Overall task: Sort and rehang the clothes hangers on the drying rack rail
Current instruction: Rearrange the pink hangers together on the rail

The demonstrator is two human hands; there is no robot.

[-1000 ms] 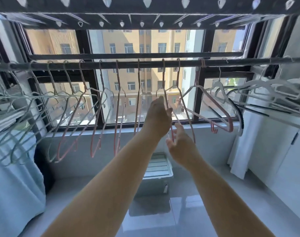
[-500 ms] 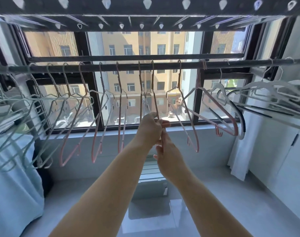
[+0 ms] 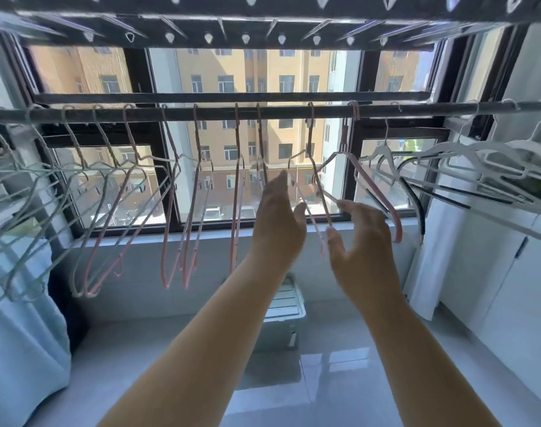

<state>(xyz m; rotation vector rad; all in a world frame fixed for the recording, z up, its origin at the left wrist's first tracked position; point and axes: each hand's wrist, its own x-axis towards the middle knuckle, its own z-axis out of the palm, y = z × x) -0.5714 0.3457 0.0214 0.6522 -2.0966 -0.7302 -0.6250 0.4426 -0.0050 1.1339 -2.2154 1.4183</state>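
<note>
Two bare forearms are extending upward from the bottom edge, over a glossy pale tiled floor [image 3: 340, 380] that is mirroring the daylight. A translucent lidded storage box [image 3: 286, 303] with a ribbed top is sitting on the floor between the arms, against the low white wall. A soft light-blue cloth [image 3: 19, 318] is hanging in folds at the left edge.

The left hand [image 3: 278, 223] is hovering with fingers straight and together, its grip holding nothing, the fingertips lying just beside a thin pink hanger. The right hand [image 3: 361, 238] is hovering with thumb and forefinger spread wide, its grip slack. The slim pink wire hanger [image 3: 316, 167] is slanting down past the thumb, and whether the forefinger is touching a wire I cannot tell.

All the hangers are hooking over the dark round rail [image 3: 278, 112], which is running across the whole width. Pale green wire hangers [image 3: 62, 171] are crowding and tangling at the left. Pink wire hangers [image 3: 237, 134] are hanging in the middle, spaced apart. A thicker pink hanger [image 3: 377, 195] is hanging tilted just right of the right hand. Chunky white plastic hangers [image 3: 466, 161] and a black one [image 3: 415, 198] are bunching at the right.

A bare stretch of rail is showing directly above the hands, between two pink hooks. Beyond, a black-framed window [image 3: 353, 167] is facing a tan building.
</note>
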